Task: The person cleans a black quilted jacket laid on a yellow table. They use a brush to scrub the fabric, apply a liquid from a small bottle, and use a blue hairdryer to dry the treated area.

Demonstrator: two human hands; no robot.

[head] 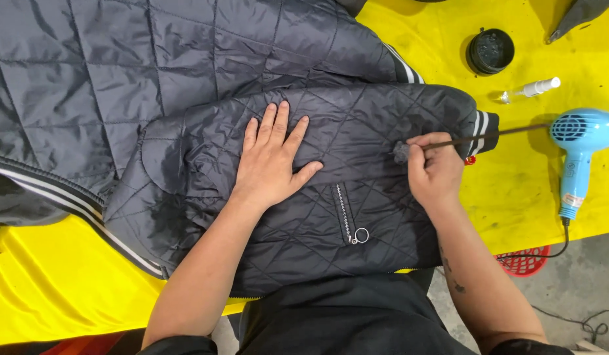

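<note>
Head view: left hand [273, 164] flat, fingers spread on jacket [206, 131]; right hand [436, 171] fingers pinch brush [449, 141], tip blurred.

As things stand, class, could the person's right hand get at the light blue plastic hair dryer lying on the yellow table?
Probably yes. The hair dryer lies just right of the right hand with bare yellow table between. But that hand grips a thin brown brush, so it is not free to grasp.
</note>
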